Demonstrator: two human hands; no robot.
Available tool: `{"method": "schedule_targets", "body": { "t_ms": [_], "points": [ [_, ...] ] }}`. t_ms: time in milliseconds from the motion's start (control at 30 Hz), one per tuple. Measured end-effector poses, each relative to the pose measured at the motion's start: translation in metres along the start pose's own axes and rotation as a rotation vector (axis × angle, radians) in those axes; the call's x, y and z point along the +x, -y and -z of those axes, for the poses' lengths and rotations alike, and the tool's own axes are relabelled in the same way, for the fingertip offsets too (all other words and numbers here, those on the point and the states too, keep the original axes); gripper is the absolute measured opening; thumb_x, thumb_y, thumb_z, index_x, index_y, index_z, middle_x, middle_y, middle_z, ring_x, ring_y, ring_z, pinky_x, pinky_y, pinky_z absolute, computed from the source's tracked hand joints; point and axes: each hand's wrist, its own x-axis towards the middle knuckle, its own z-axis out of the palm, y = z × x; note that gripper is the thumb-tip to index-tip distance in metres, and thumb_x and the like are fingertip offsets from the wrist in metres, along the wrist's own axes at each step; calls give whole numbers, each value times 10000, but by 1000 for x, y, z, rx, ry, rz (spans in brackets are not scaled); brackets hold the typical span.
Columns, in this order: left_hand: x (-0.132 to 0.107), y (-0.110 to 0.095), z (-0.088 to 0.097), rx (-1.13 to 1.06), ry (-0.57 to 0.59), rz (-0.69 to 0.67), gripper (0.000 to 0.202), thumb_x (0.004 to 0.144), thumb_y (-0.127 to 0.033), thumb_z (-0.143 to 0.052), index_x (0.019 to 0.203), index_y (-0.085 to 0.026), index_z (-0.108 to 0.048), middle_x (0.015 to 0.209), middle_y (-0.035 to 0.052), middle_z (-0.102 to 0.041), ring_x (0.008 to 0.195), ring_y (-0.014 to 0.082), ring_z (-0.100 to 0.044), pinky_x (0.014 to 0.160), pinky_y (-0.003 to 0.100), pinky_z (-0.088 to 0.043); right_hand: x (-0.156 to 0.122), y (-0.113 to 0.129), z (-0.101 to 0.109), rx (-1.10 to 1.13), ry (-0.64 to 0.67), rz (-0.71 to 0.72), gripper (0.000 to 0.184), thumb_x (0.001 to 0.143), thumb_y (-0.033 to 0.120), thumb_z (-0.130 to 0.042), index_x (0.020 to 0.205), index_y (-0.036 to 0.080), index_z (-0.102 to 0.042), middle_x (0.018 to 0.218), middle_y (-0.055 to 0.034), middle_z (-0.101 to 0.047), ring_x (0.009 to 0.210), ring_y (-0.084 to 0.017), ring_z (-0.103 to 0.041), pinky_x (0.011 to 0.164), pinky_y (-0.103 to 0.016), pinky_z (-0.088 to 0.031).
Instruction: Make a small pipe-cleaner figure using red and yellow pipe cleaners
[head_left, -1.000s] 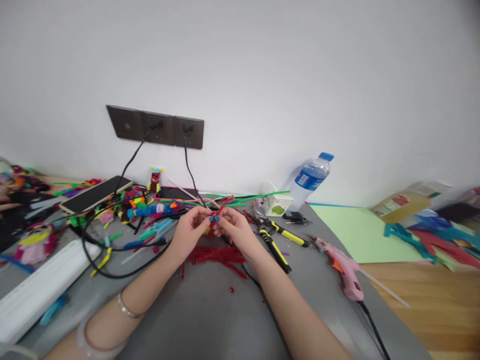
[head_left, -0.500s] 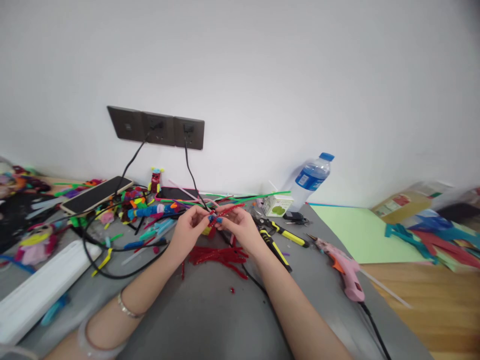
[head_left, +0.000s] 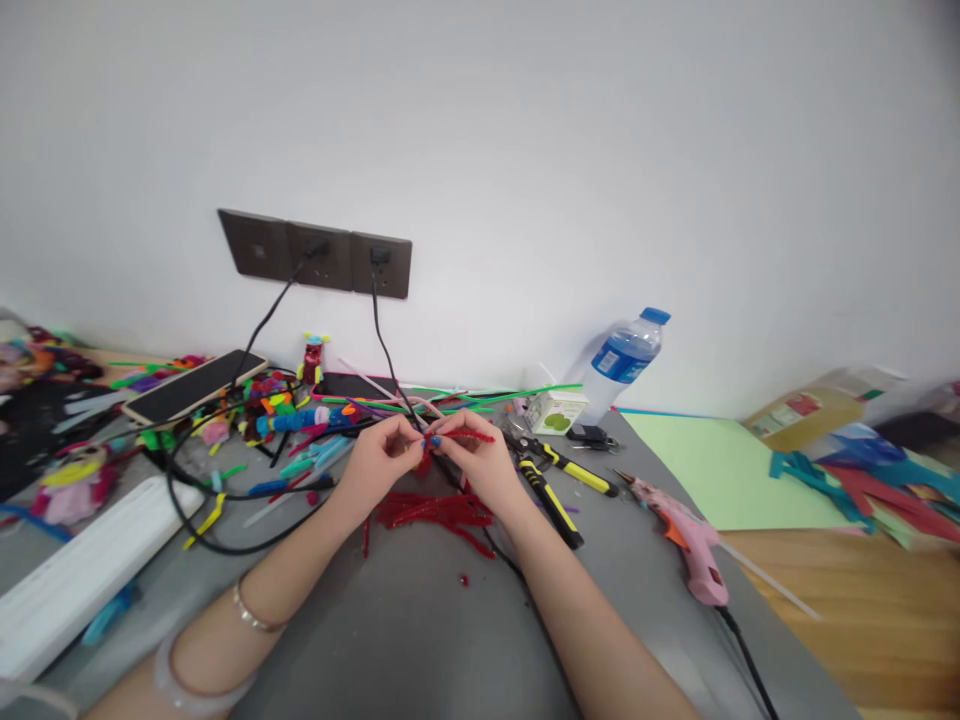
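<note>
Both of my hands meet over the table, fingertips pinched together on a red pipe cleaner (head_left: 471,435). My left hand (head_left: 384,455) grips it from the left side. From the right, my right hand (head_left: 478,458) pinches it too, and one end sticks out past the knuckles. A red piece hangs just under the fingertips; its shape is partly hidden. On the table below my hands lies a loose bunch of red pipe cleaners (head_left: 435,512). A tiny red bit (head_left: 464,580) rests nearer to me.
Yellow-and-black pliers (head_left: 551,503) and a pink glue gun (head_left: 701,555) lie to the right. A water bottle (head_left: 622,365) and a small box (head_left: 556,410) stand by the wall. Cables, a phone (head_left: 195,388), a white power strip (head_left: 90,575) and craft pieces crowd the left.
My fingertips have drawn closer together, and the red pipe cleaner's free end now lies lower across my right hand. The things on the table have stayed put.
</note>
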Motion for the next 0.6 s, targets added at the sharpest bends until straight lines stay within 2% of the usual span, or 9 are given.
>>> {"method": "schedule_targets", "body": {
  "t_ms": [233, 333, 467, 600],
  "points": [
    [0, -5, 0, -43, 33, 24, 161, 796, -291, -626, 706, -161, -597, 617, -16, -608, 555, 108, -532, 542, 213, -397, -1, 1, -1, -58, -45, 56, 148, 731, 261, -742, 711, 204, -607, 784, -2, -662, 684, -143, -622, 697, -297, -533],
    [1, -5, -2, -106, 52, 55, 197, 818, -354, -620, 804, -158, -635, 665, -5, -621, 562, 110, -541, 524, 212, -420, 0, 1, 0, -7, -76, 32, 171, 736, 292, -739, 732, 211, -588, 796, 5, -644, 640, -138, -629, 657, -302, -550],
    [1, -2, -5, -174, 69, 88, 279, 772, -359, -686, 964, -160, -643, 788, 17, -660, 632, 124, -587, 567, 226, -476, 1, 4, 3, -6, -121, 46, 197, 731, 319, -745, 736, 216, -577, 830, -5, -647, 661, -146, -640, 645, -305, -557],
    [0, 1, -4, -172, 44, 68, 241, 751, -343, -719, 896, -163, -653, 748, 3, -657, 612, 118, -591, 598, 231, -483, 1, 7, 2, -18, -111, 58, 206, 732, 329, -747, 725, 218, -574, 835, -13, -657, 693, -155, -632, 661, -310, -548]
  ]
}}
